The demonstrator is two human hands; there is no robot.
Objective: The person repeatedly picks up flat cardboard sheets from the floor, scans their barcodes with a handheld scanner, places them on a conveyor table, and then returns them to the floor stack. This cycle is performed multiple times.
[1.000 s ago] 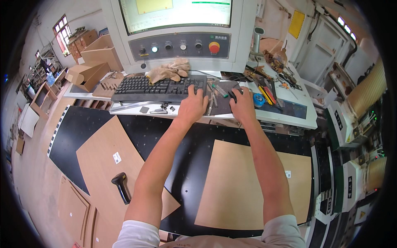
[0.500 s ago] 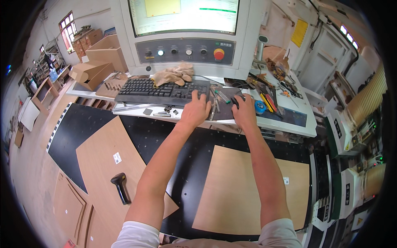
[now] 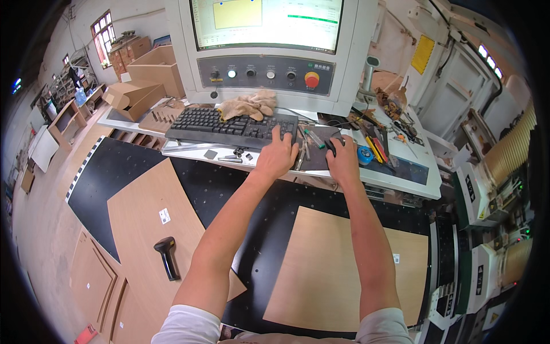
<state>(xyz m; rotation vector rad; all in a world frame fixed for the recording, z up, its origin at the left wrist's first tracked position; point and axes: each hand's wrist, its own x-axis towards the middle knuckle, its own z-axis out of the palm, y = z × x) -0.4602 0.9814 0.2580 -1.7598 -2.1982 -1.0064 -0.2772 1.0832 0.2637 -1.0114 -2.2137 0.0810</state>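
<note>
Past the white desk's (image 3: pixel 401 186) left edge, I see a barred, daylit window (image 3: pixel 103 38) in the pale wall (image 3: pixel 137 27) and bare grey floor (image 3: pixel 48 229).

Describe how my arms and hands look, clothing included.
Your left sleeve and right sleeve are short and whitish, made of plain-looking cloth. Both forearms are bare. Your left hand and right hand are gloveless, with no watch or bracelet visible.

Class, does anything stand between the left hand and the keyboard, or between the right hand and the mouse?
Nothing visible does: the left hand is at the right end of the keyboard, and the right hand is on the mouse. The pale gloves cover some rear keys, left of the left hand.
</note>
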